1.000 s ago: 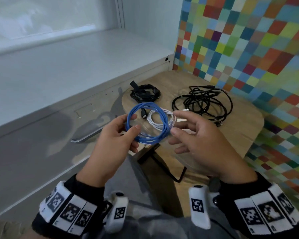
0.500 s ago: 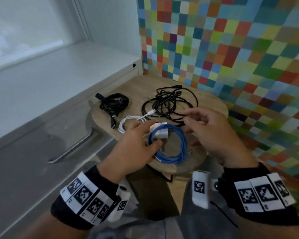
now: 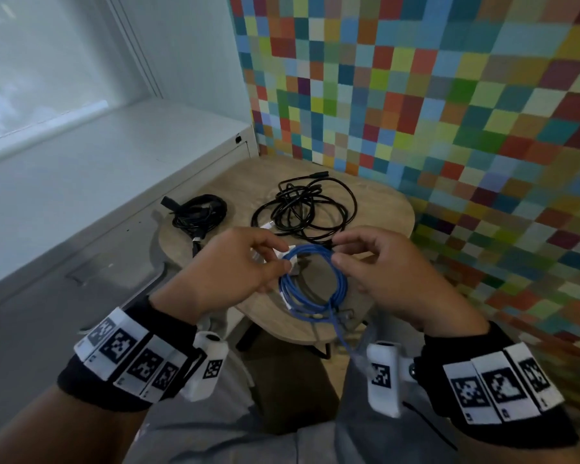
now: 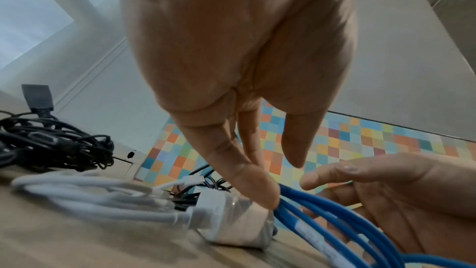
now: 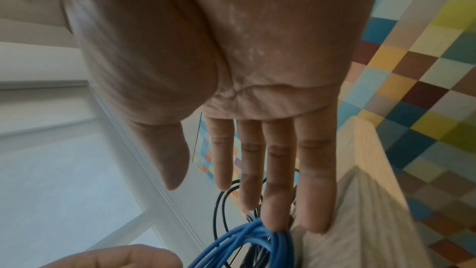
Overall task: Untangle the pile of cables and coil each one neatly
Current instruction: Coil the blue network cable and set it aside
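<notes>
A blue cable point(image 3: 340, 289) lies coiled on the front of the round wooden table point(image 3: 382, 209), its loose end trailing over the near edge. My left hand point(image 3: 283, 259) rests straight fingertips point(image 4: 260, 189) on the coil's left side, beside a white plug block point(image 4: 231, 217). My right hand point(image 3: 335, 252) touches the coil's top right with straight fingers point(image 5: 275, 211), thumb apart. The white cable point(image 4: 85, 195) lies bundled left of the blue coil; my left hand mostly hides it in the head view.
A small coiled black cable point(image 3: 200, 212) sits at the table's back left. A looser black cable point(image 3: 302, 209) spreads over the back middle. A white cabinet point(image 3: 114, 182) stands to the left and a colourful checkered wall point(image 3: 449, 112) behind.
The blue coil, held up between both hands a second ago, now lies on the table. Both hands have come down to its top edge.
</notes>
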The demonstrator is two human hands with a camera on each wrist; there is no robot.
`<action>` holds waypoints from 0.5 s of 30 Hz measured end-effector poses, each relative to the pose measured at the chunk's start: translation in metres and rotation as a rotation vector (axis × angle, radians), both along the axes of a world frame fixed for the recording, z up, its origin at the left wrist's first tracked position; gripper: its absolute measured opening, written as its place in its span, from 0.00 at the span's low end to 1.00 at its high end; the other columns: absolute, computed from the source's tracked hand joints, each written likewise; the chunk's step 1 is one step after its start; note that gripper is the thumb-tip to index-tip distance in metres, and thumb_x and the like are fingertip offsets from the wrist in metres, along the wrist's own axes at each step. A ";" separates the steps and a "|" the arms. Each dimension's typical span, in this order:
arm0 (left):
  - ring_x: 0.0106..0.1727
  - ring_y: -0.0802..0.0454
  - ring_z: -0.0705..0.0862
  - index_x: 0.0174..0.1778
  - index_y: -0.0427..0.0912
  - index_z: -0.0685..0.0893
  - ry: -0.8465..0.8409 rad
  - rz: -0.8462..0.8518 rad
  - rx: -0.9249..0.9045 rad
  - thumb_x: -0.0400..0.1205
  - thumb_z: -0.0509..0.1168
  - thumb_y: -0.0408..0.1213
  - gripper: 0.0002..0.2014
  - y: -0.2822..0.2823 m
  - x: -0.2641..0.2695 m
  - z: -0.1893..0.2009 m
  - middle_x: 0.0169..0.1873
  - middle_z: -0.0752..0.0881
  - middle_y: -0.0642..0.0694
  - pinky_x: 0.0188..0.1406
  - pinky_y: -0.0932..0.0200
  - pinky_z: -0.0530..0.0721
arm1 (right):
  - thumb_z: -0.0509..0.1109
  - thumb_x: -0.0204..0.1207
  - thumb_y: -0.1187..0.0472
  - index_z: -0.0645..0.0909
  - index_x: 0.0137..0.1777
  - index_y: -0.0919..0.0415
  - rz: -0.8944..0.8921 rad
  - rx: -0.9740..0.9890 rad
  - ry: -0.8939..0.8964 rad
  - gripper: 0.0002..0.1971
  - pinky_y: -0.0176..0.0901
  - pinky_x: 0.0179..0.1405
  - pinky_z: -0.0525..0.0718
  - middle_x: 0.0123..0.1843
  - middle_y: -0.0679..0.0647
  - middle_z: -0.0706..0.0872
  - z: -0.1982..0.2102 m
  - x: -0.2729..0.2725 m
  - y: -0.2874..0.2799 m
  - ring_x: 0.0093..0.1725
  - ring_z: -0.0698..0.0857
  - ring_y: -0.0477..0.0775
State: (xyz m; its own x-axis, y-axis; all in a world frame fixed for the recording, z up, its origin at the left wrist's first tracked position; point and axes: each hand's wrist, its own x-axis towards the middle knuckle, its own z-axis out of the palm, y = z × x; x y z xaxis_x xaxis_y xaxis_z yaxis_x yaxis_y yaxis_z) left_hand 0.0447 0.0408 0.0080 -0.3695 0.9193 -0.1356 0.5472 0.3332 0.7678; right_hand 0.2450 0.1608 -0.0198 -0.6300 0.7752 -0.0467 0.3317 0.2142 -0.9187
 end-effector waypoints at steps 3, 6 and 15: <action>0.34 0.54 0.93 0.56 0.55 0.87 0.038 0.017 -0.008 0.81 0.76 0.47 0.10 0.005 0.005 0.001 0.44 0.91 0.51 0.44 0.47 0.94 | 0.78 0.80 0.51 0.87 0.60 0.40 0.018 0.006 -0.008 0.10 0.46 0.47 0.89 0.53 0.41 0.88 0.001 0.006 -0.001 0.48 0.89 0.43; 0.33 0.54 0.93 0.56 0.54 0.85 0.079 0.019 -0.067 0.77 0.78 0.53 0.16 0.006 0.012 -0.003 0.40 0.91 0.50 0.44 0.44 0.94 | 0.79 0.79 0.53 0.87 0.57 0.41 0.051 0.045 -0.050 0.09 0.51 0.47 0.92 0.49 0.47 0.89 0.003 0.013 -0.002 0.45 0.89 0.46; 0.33 0.58 0.91 0.66 0.59 0.80 0.156 0.019 -0.014 0.77 0.79 0.33 0.26 0.002 0.021 -0.016 0.55 0.81 0.56 0.37 0.56 0.92 | 0.83 0.74 0.50 0.85 0.59 0.44 0.203 0.029 -0.192 0.16 0.61 0.45 0.91 0.39 0.53 0.92 -0.005 0.015 -0.013 0.34 0.91 0.50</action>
State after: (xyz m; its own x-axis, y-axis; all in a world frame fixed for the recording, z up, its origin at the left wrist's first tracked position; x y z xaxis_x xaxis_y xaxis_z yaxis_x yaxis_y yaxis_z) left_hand 0.0657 0.0429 -0.0075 -0.4043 0.9104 -0.0877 0.6530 0.3544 0.6693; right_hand 0.2600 0.1481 -0.0245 -0.7539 0.6372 -0.1601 0.4473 0.3193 -0.8355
